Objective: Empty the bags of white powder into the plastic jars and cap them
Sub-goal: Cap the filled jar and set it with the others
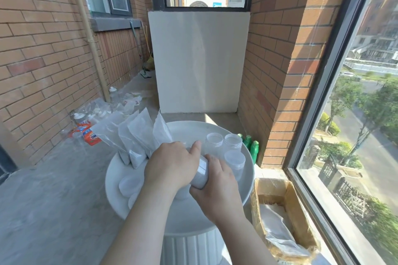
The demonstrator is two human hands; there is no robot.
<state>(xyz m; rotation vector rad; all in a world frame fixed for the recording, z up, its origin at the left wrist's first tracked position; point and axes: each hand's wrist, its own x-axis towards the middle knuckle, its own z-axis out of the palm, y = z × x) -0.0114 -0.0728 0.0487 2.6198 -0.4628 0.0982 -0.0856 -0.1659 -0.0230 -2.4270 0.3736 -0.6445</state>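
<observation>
Head view. Both hands meet over a round white tray table (pixel 251 175) on a brick-walled balcony. Between them lies a plastic jar (pixel 201 175) filled with white powder, tilted so that its upper end points away to the left. The left hand (pixel 170 165) is curled over that upper end, its index finger lying along the far side; the mouth of the jar is covered by the palm, so it cannot be told whether a cap is on. The right hand (pixel 215 188) grips the lower end from below and from the right.

On the far right part of the tray stand two empty jars (pixel 224 141) with open mouths, touching one another. A third jar (pixel 234 159) stands just in front of them; whether it is capped cannot be told. Loose white lids (pixel 129 185) lie at the left edge of the tray, partly under the left forearm. Several bags of white powder (pixel 137 135) lean against the left rear rim.

Beside the table on the right, a cardboard box (pixel 301 204) holds more bags. Green bottles (pixel 251 142) stand behind the tray by the brick pillar. An orange packet (pixel 90 134) lies on the floor at the left.
</observation>
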